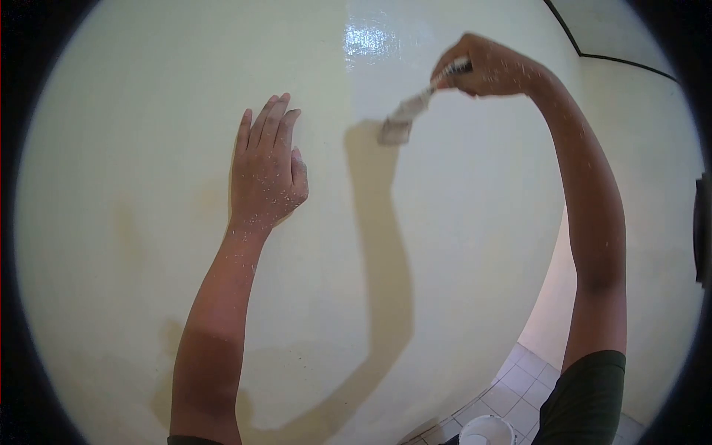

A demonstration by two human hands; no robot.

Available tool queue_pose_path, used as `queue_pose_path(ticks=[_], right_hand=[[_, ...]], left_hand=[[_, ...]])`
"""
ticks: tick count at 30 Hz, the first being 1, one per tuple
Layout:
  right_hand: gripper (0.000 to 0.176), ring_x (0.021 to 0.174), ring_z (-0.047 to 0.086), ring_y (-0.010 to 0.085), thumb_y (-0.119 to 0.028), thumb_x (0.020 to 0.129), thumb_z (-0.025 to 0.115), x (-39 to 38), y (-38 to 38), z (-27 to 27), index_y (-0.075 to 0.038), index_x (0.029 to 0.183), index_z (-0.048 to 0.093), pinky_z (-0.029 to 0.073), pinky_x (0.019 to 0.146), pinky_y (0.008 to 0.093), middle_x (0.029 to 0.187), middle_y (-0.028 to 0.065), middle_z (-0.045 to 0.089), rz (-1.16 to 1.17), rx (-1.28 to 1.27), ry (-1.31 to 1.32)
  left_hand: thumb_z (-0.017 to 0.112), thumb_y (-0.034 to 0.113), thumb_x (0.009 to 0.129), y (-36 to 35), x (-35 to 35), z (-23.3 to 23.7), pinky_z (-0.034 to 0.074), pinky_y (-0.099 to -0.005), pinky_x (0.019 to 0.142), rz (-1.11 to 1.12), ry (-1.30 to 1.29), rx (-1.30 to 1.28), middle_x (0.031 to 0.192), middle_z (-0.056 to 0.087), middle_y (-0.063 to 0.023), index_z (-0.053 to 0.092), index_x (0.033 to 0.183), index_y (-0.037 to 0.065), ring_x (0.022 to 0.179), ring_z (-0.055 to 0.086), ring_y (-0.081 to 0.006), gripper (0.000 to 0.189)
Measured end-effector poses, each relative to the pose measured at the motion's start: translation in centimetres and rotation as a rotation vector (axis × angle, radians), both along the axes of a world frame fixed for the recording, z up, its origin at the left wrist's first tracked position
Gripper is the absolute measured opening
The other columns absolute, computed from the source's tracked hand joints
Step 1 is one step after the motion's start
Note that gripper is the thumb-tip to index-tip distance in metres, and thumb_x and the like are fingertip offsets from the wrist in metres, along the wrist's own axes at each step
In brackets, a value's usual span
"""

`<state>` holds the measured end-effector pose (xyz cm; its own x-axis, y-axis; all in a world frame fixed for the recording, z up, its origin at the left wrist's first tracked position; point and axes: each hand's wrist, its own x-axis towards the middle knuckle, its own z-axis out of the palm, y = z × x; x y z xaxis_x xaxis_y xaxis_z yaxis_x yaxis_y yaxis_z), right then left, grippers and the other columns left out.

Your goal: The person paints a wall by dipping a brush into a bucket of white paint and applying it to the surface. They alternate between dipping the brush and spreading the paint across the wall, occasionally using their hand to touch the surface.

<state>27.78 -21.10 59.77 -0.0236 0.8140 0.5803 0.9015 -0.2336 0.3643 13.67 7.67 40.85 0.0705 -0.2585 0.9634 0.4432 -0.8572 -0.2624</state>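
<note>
My left hand [268, 167] lies flat against the pale wall [297, 311], its fingers stretched upward and flecked with small white paint spots. Up at the right, my right hand [478, 67] is closed around the handle of a paintbrush [408, 115]. The brush points down and left, and its bristles are at the wall, beside the upper end of my arm's shadow. A wet, shiny patch [371, 41] shows on the wall above the brush, with a straight vertical left edge.
A white bucket [487, 430] stands on the tiled floor [512, 389] at the bottom right. Another wall [630, 148] with a dark line along its top is on the right. A dark object [701, 230] sits at the far right edge.
</note>
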Motion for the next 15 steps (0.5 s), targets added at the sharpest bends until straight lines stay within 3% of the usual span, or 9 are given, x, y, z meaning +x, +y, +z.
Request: queue_pose_path(ticks=[2,4,8,9,12,15], right_hand=[[0.021,0.050,0.051,0.0078,-0.021,0.097,0.074,0.5,0.5,2.4,-0.004,0.109,0.079,0.043,0.048,0.0276,0.061,0.0014,0.063,0.071,0.124,-0.142],[0.020,0.073,0.068,0.0220,-0.013,0.102,0.064,-2.6,-0.2,3.6,-0.002,0.111,0.078,0.057,0.068,0.0368,0.093,0.0140,0.078,0.033,0.232,-0.161],[0.019,0.067,0.064,0.0213,-0.011,0.103,0.063,0.3,2.9,7.6,-0.001,0.109,0.078,0.054,0.063,0.0355,0.089,0.0137,0.076,0.237,0.662,-0.381],[0.020,0.068,0.063,0.0221,-0.012,0.103,0.063,-1.0,3.1,7.4,0.001,0.107,0.077,0.052,0.063,0.0393,0.087,0.0138,0.075,0.102,0.691,-0.301],[0.021,0.067,0.062,0.0221,-0.013,0.103,0.062,-0.8,3.1,7.2,0.003,0.104,0.076,0.050,0.061,0.0408,0.084,0.0144,0.074,0.161,0.638,-0.296],[0.021,0.067,0.062,0.0216,-0.012,0.104,0.061,-1.1,2.0,6.5,0.003,0.103,0.075,0.051,0.061,0.0398,0.082,0.0150,0.074,-0.044,0.274,-0.254]], left_hand=[[0.051,0.006,0.087,0.0,-0.1,0.1,0.023,-0.0507,0.129,-0.008,-0.003,0.006,0.155,0.044,-0.0122,0.049,0.141,0.004,0.150,0.036,-0.0273,0.054],[0.052,0.008,0.088,0.0,-0.2,0.1,0.024,-0.0493,0.129,-0.001,-0.013,0.021,0.154,0.045,-0.0112,0.051,0.140,0.003,0.150,0.036,-0.0253,0.052],[0.052,0.006,0.087,0.2,-0.2,0.1,0.023,-0.0499,0.129,0.003,0.009,0.012,0.155,0.044,-0.0117,0.050,0.141,0.003,0.150,0.036,-0.0267,0.054],[0.051,0.005,0.086,0.2,-0.3,0.1,0.023,-0.0507,0.129,-0.013,0.014,0.010,0.156,0.044,-0.0121,0.049,0.141,0.003,0.150,0.036,-0.0277,0.055],[0.052,0.006,0.086,0.1,-0.3,0.0,0.024,-0.0498,0.129,-0.011,0.009,0.014,0.155,0.045,-0.0117,0.050,0.140,0.003,0.150,0.036,-0.0267,0.054],[0.053,0.007,0.087,0.3,-0.4,0.1,0.025,-0.0490,0.129,0.001,0.005,0.025,0.154,0.046,-0.0112,0.051,0.140,0.003,0.149,0.037,-0.0255,0.053]])
